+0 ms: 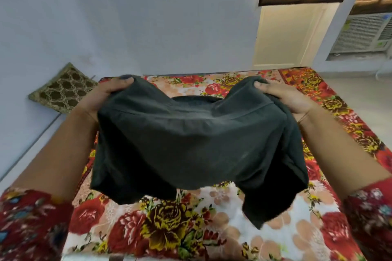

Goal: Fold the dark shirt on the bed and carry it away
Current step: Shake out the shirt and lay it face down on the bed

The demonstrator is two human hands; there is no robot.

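One dark shirt (191, 144), soft matte cloth, bunched and sagging, held above the bed (212, 229). Two hands: left hand (101, 97) and right hand (286, 97), each grip clenched on a top corner. One floral bedspread, plush. One patterned cushion (61, 88) beyond the far left corner.

Person wears red floral-print sleeves, left sleeve (31, 224) at lower left of frame, right sleeve (373, 207) at lower right; forearms bare, dark-painted thumbnail (126, 77) upper left.
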